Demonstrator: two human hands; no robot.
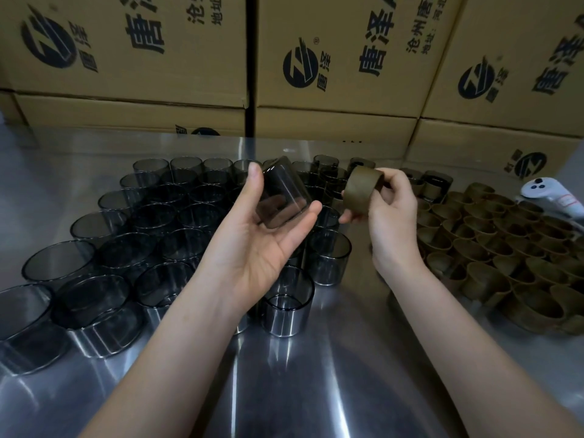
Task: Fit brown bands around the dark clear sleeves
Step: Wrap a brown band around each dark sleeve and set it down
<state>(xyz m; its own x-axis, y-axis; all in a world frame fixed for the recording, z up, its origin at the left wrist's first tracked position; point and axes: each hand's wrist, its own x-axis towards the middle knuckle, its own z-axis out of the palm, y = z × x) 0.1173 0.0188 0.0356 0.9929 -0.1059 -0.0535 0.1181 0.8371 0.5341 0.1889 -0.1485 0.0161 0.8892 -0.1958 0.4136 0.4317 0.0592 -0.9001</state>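
Steel tabletop (331, 358): left hand (265, 235) grips one tilted dark sleeve (282, 192), right hand (388, 213) pinches a brown band (360, 192) just beside it, opening turned toward the sleeve, likely to slide on.

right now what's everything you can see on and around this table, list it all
dark clear sleeves: dozens, smoky grey, upright on the table's left half
held sleeve: one, smoky grey, tilted in the left hand
brown bands: dozens, olive-brown, packed on the right
held band: one, brown, in the right hand
banded sleeves: a few, far centre-right
white controller: one, far right
table: one, shiny steel
cardboard boxes: several, tan, stacked behind
left hand: holding the sleeve
right hand: pinching the band
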